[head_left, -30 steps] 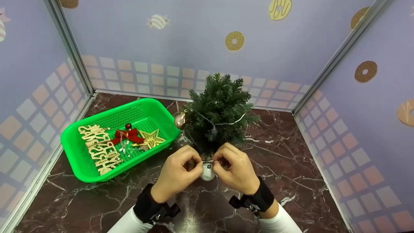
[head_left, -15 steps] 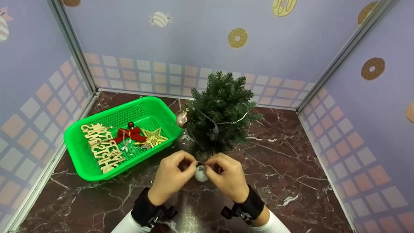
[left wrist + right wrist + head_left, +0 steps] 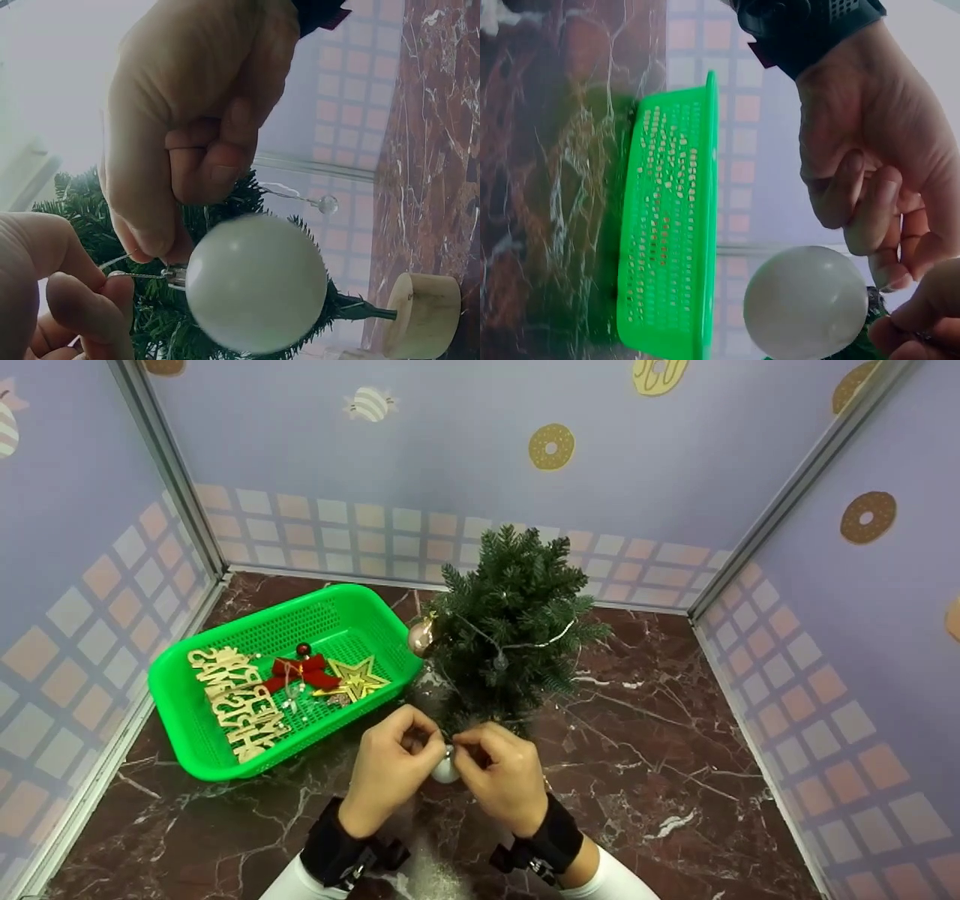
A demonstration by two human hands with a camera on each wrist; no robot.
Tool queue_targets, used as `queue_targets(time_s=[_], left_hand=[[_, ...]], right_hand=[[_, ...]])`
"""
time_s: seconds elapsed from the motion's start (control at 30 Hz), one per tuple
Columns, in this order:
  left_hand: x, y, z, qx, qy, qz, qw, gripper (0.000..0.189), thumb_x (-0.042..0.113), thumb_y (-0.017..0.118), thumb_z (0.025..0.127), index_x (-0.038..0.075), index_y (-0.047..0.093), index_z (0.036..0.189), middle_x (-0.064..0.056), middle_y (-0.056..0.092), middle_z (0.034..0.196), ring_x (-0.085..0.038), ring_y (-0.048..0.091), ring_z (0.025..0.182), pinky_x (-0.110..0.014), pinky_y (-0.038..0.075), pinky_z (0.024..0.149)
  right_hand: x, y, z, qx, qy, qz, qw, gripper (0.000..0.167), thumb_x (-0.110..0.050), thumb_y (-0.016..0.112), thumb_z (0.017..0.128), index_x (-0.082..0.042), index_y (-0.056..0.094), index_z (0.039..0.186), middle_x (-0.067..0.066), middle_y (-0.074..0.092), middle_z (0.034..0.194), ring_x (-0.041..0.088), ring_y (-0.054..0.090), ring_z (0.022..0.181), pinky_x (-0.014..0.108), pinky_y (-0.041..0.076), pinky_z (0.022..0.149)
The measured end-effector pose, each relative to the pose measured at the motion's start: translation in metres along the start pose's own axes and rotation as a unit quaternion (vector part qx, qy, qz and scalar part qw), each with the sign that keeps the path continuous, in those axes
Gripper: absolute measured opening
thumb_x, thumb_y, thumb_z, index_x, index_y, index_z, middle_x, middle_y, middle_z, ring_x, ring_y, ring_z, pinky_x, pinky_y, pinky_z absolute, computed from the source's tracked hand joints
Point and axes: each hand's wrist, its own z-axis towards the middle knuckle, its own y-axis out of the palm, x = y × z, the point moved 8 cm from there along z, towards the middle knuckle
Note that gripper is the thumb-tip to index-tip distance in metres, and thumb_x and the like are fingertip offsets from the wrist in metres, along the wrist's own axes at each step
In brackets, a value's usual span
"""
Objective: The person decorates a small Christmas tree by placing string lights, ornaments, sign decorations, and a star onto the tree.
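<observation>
A white ball ornament hangs between both hands in front of the small green Christmas tree. My left hand and right hand meet at its top, thumbs and forefingers pinching a thin hanging string. In the left wrist view the ball fills the middle, its metal cap beside the fingertips. Seen from the right wrist, the ball is below the left hand, and the right hand shows only at the lower right edge. A pinkish ball and a silvery wire are on the tree.
A green perforated basket stands at the left, holding gold lettering, a red bow and a gold star. The tree's round wooden base rests on dark marbled tabletop. Patterned walls enclose three sides.
Both hands and the white ball have shifted left. The fingertips, earlier stretching the string between them, have come closer together over the ball. The head view turned slightly.
</observation>
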Motion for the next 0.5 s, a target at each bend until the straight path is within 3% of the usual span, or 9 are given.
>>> queue_targets(time_s=[0.17, 0.37, 0.5], left_hand=[[-0.006, -0.003, 0.002, 0.006, -0.013, -0.008, 0.9999, 0.025, -0.005, 0.072, 0.087, 0.020, 0.069, 0.088, 0.010, 0.064, 0.077, -0.003, 0.051, 0.057, -0.022, 0.043, 0.054], [-0.015, -0.003, 0.007, -0.001, -0.022, -0.004, 0.9997, 0.005, 0.005, 0.071, 0.090, 0.009, 0.072, 0.092, 0.008, 0.064, 0.076, -0.004, 0.051, 0.059, -0.022, 0.043, 0.058], [-0.020, -0.002, 0.008, 0.005, -0.029, 0.006, 0.9996, 0.013, 0.002, 0.073, 0.090, 0.015, 0.073, 0.092, 0.009, 0.066, 0.077, -0.005, 0.053, 0.059, -0.022, 0.043, 0.058]], right_hand=[[0.003, 0.004, 0.000, 0.008, 0.026, 0.002, 0.9996, 0.019, 0.005, 0.077, 0.089, -0.010, 0.078, 0.099, 0.000, 0.074, 0.084, 0.003, 0.059, 0.062, 0.015, 0.048, 0.057], [0.009, 0.005, 0.000, 0.009, 0.052, -0.017, 0.9985, 0.013, -0.001, 0.078, 0.092, -0.013, 0.078, 0.099, -0.002, 0.075, 0.080, 0.001, 0.061, 0.061, 0.016, 0.049, 0.056], [0.010, 0.006, -0.001, 0.010, 0.051, -0.043, 0.9977, 0.012, -0.004, 0.080, 0.091, -0.013, 0.078, 0.098, -0.003, 0.077, 0.080, 0.000, 0.065, 0.063, 0.016, 0.052, 0.058]])
